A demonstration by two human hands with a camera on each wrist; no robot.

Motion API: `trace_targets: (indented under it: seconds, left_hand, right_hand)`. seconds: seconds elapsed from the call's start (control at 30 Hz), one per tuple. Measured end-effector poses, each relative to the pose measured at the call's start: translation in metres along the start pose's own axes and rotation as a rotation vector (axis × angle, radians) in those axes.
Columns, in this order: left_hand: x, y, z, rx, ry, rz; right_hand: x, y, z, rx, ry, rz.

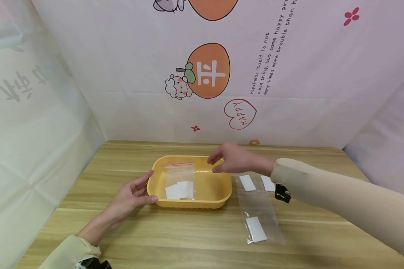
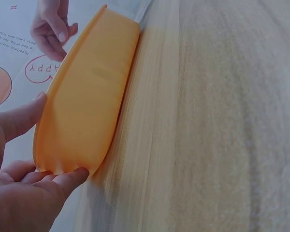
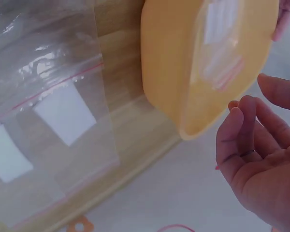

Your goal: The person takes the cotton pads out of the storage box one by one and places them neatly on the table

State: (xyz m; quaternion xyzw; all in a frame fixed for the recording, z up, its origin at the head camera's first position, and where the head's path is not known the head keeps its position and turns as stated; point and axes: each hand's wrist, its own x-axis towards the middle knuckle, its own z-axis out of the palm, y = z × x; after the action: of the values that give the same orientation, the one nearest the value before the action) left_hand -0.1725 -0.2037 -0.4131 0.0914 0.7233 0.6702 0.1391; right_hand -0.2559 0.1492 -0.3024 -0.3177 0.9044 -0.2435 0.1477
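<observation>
Left hand (image 1: 129, 200): at nine o'clock, gripping the end of the yellow tray (image 1: 212, 186) between thumb and fingers.
Right hand (image 1: 233, 158): at two o'clock, above the rim; fingers loosely bent, thumb apart, nothing held.
Yellow tray: on the desk (image 1: 155, 235); inside, toward nine o'clock, a zip bag (image 1: 180, 173) containing white pieces (image 1: 186, 189).
Clear bagging (image 1: 271, 216): toward four o'clock, just beside the tray; bag count uncertain.
Risk: a low right sleeve (image 1: 309, 186) could drag the bagging; a left-hand tug could tilt the tray.

On the table (image 1: 188, 239), the tray (image 1: 192, 204) with a pouch (image 1: 180, 173) inside lies left of a bag (image 1: 260, 207).
</observation>
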Motion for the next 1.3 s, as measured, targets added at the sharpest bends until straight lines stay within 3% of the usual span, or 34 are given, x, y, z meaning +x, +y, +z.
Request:
trace_targets:
  seconds: [0.2, 0.5, 0.83, 1.3]
  left_hand:
    - [0.0, 0.0, 0.0, -0.005, -0.003, 0.002]
    - [-0.001, 0.002, 0.0, 0.001, -0.002, 0.008]
    - [0.001, 0.002, -0.001, -0.008, -0.005, 0.008]
    - [0.002, -0.001, -0.001, -0.012, 0.002, -0.004]
  right_hand:
    - [0.021, 0.001, 0.014, 0.046, -0.053, 0.007]
    - [0.039, -0.004, 0.031, 0.263, -0.18, 0.085]
    - [0.048, 0.001, 0.051, 0.226, -0.197, 0.135]
    - [0.054, -0.004, 0.063, 0.272, -0.179, 0.112]
